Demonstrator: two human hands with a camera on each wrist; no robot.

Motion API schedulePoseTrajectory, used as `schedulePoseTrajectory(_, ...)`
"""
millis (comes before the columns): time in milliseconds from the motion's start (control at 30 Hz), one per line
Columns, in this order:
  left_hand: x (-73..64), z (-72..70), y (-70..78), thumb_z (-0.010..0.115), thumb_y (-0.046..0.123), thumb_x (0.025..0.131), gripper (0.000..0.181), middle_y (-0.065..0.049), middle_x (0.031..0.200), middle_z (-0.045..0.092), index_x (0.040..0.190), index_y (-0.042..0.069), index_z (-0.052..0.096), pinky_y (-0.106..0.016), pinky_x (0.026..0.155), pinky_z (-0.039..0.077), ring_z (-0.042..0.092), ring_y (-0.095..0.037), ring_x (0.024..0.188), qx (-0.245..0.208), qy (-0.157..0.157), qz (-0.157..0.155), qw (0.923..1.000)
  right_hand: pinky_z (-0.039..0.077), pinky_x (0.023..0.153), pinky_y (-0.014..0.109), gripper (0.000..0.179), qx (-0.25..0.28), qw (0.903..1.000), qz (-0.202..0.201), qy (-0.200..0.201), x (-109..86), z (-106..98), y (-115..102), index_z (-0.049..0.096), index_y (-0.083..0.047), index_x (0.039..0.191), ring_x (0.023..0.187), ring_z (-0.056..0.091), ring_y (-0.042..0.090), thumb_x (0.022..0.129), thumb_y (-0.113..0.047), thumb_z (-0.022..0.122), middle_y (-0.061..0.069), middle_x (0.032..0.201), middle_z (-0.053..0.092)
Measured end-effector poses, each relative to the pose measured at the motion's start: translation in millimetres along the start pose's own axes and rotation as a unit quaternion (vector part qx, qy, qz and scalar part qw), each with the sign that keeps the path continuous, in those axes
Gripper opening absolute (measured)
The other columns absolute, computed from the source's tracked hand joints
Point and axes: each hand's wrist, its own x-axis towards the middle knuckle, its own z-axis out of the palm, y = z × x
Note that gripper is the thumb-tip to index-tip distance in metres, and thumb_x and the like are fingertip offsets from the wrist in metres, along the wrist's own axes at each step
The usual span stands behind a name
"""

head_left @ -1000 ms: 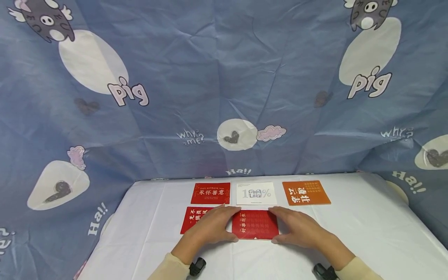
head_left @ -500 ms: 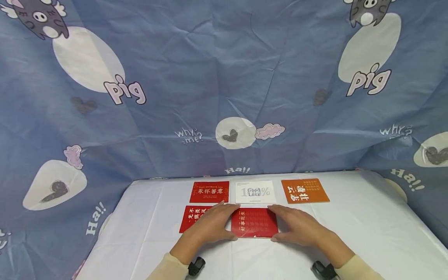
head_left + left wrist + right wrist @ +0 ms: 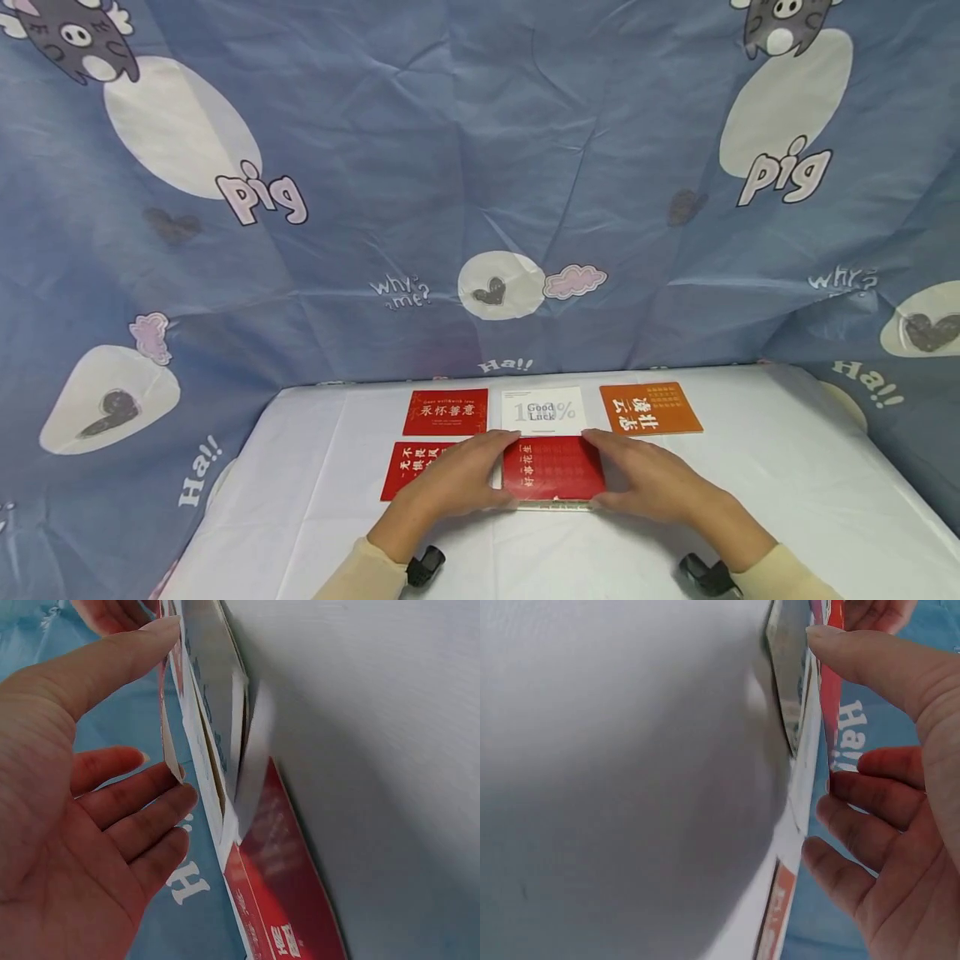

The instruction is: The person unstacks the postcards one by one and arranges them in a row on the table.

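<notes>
Between my two hands is a red card with white Chinese characters (image 3: pixel 553 468), seen in the middle of the head view. My left hand (image 3: pixel 463 479) pinches its left end, thumb at the near edge and fingers at the far edge. At its right end, my right hand (image 3: pixel 647 477) holds it the same way. A light patterned card (image 3: pixel 555 505) shows beneath its near edge. Both wrist views show the red card raised off the pale card (image 3: pixel 791 671) below, with a gap between them. In the left wrist view it appears edge-on as a thin red strip (image 3: pixel 166 727).
Behind the hands lie a red card (image 3: pixel 446 412), a white "Good Luck" card (image 3: pixel 542 411) and an orange card (image 3: pixel 651 408) in a row. Another red card (image 3: pixel 411 468) lies left, partly covered by my left hand. A blue patterned cloth (image 3: pixel 375 208) hangs behind the white table (image 3: pixel 315 517).
The held red card has lifted and shifted slightly right and away, baring the light card's edge under it. Both hands moved with it. The other cards stay in place.
</notes>
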Motion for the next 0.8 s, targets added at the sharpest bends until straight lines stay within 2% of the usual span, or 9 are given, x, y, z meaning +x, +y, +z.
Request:
schedulePoseTrajectory(133, 4.3, -1.6, 7.7, 0.091, 0.039, 0.08, 0.091, 0.0, 0.155, 0.053, 0.158, 0.016, 0.048, -0.043, 0.118, 0.041, 0.047, -0.022, 0.144, 0.005, 0.003, 0.009, 0.9999, 0.053, 0.105, 0.051, 0.084, -0.004, 1.0, 0.006, 0.004, -5.6, -9, 2, 0.054, -0.005, 0.15, 0.133, 0.059, 0.029, 0.081, -0.038, 0.089, 0.008, 0.147, 0.061)
schedulePoseTrajectory(333, 14.7, 3.0, 21.4, 0.089, 0.042, 0.081, 0.09, 0.0, 0.154, 0.054, 0.157, 0.015, 0.049, -0.041, 0.117, 0.042, 0.048, -0.021, 0.143, 0.016, 0.011, 0.041, 0.999, 0.054, 0.103, 0.052, 0.084, -0.012, 0.9995, 0.027, 0.012, -21.5, -20, 8, 0.055, -0.004, 0.15, 0.132, 0.06, 0.031, 0.08, -0.035, 0.09, 0.009, 0.146, 0.061)
schedulePoseTrajectory(467, 19.9, 9.5, 30.3, 0.089, 0.042, 0.082, 0.089, 0.001, 0.153, 0.055, 0.157, 0.014, 0.048, -0.037, 0.116, 0.043, 0.049, -0.019, 0.142, 0.023, 0.015, 0.056, 0.998, 0.055, 0.102, 0.053, 0.086, -0.013, 0.9989, 0.043, 0.009, -32.9, -24, 13, 0.053, -0.006, 0.152, 0.133, 0.059, 0.032, 0.08, -0.036, 0.09, 0.009, 0.147, 0.06)
schedulePoseTrajectory(633, 24.8, 20.5, 42.7, 0.088, 0.039, 0.083, 0.087, 0.0, 0.152, 0.055, 0.157, 0.012, 0.048, -0.037, 0.116, 0.043, 0.05, -0.019, 0.141, 0.02, 0.019, 0.066, 0.9975, 0.056, 0.1, 0.052, 0.088, -0.024, 0.9989, 0.037, 0.013, -46.9, -27, 20, 0.052, -0.006, 0.153, 0.132, 0.06, 0.03, 0.08, -0.036, 0.09, 0.007, 0.147, 0.06)
schedulePoseTrajectory(800, 31.8, 29.9, 55.5, 0.087, 0.041, 0.085, 0.087, -0.001, 0.153, 0.055, 0.157, 0.012, 0.048, -0.038, 0.116, 0.043, 0.05, -0.02, 0.142, 0.038, 0.031, 0.08, 0.9956, 0.056, 0.1, 0.053, 0.088, -0.03, 0.9986, 0.038, 0.019, -57.1, -31, 27, 0.052, -0.006, 0.152, 0.131, 0.06, 0.03, 0.079, -0.035, 0.091, 0.006, 0.147, 0.06)
